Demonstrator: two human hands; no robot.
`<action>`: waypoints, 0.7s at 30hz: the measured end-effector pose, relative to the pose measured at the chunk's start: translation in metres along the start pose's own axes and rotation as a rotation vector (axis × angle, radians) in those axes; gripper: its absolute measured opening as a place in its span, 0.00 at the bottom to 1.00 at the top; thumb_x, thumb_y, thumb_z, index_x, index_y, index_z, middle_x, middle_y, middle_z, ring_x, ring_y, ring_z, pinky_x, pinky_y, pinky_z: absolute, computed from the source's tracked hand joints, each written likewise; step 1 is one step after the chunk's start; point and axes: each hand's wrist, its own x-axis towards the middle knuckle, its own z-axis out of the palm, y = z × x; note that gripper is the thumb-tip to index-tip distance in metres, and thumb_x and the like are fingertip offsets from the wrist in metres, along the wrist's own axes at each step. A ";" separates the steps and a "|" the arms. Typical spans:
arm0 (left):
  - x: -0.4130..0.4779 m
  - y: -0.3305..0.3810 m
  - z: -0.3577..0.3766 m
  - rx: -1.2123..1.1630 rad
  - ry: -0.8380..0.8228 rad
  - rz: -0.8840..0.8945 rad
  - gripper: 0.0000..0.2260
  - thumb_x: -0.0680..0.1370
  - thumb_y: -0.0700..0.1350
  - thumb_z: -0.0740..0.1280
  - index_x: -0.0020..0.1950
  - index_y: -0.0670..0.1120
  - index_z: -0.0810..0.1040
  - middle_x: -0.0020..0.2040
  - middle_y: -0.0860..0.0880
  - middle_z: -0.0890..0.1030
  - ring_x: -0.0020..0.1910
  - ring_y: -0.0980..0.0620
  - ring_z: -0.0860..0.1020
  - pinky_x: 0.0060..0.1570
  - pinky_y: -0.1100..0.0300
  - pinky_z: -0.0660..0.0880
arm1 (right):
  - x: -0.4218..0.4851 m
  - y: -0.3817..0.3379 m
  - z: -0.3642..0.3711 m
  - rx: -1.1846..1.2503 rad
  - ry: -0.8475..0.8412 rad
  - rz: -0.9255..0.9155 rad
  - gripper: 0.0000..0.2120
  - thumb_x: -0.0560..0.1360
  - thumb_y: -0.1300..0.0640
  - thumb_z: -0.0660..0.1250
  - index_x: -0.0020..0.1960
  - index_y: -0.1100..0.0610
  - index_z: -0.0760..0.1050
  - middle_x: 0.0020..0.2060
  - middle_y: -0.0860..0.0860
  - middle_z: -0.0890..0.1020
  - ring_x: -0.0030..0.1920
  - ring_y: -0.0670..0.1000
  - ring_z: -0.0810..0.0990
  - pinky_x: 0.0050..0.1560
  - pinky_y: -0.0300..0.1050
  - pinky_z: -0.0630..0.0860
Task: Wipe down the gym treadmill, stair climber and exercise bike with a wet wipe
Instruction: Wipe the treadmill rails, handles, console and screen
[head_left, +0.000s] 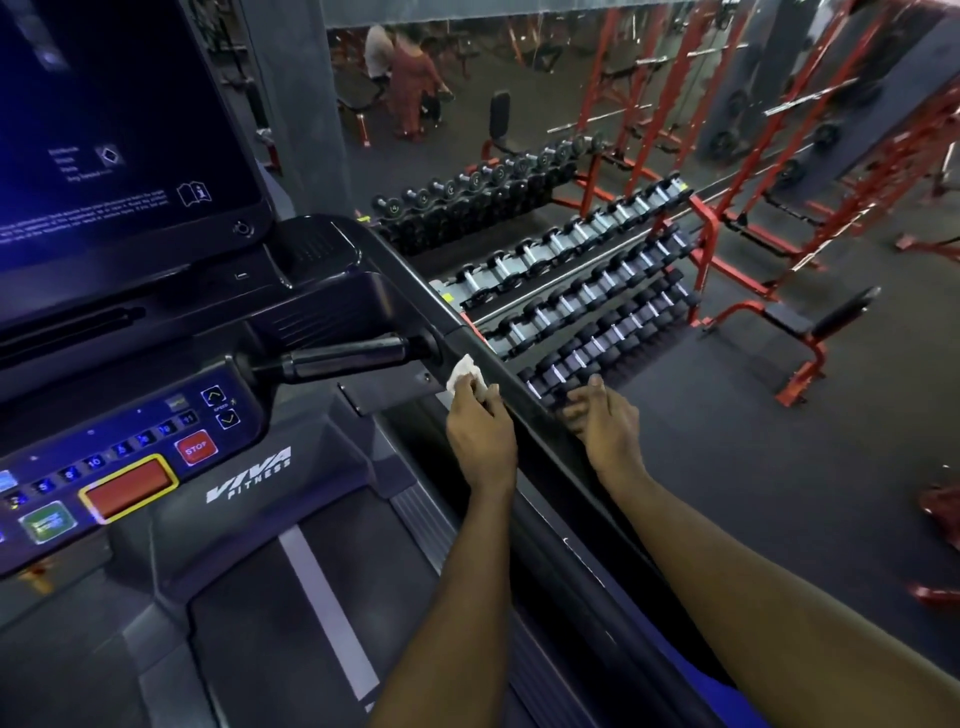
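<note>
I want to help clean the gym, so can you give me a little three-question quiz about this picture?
1. True or false: the right hand holds the wet wipe.
2. Pick one. The wipe is pressed against: A) the screen, B) the treadmill's side rail, C) the STOP button.
3. Fill the gap: beyond the rail stands a rack full of ____.

Key
1. False: the left hand holds it.
2. B
3. dumbbells
</note>
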 end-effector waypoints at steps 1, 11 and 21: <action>0.000 0.000 -0.003 0.022 0.013 0.037 0.06 0.82 0.41 0.66 0.56 0.40 0.79 0.48 0.45 0.82 0.48 0.47 0.81 0.47 0.60 0.76 | -0.003 0.000 -0.003 0.067 0.038 0.018 0.21 0.85 0.46 0.57 0.47 0.58 0.81 0.39 0.57 0.85 0.36 0.48 0.83 0.35 0.38 0.78; 0.062 0.004 -0.028 0.107 -0.241 0.133 0.16 0.80 0.34 0.61 0.66 0.41 0.79 0.59 0.39 0.80 0.59 0.41 0.78 0.54 0.58 0.73 | -0.056 0.009 -0.027 0.177 0.126 -0.022 0.17 0.86 0.50 0.57 0.46 0.51 0.80 0.42 0.54 0.85 0.43 0.51 0.84 0.44 0.39 0.79; 0.048 0.024 -0.085 0.416 -0.440 0.402 0.05 0.74 0.40 0.74 0.48 0.41 0.82 0.51 0.40 0.80 0.51 0.44 0.76 0.47 0.57 0.70 | -0.132 -0.010 -0.049 0.129 0.092 -0.098 0.09 0.82 0.56 0.65 0.47 0.45 0.80 0.46 0.46 0.85 0.50 0.48 0.83 0.53 0.47 0.78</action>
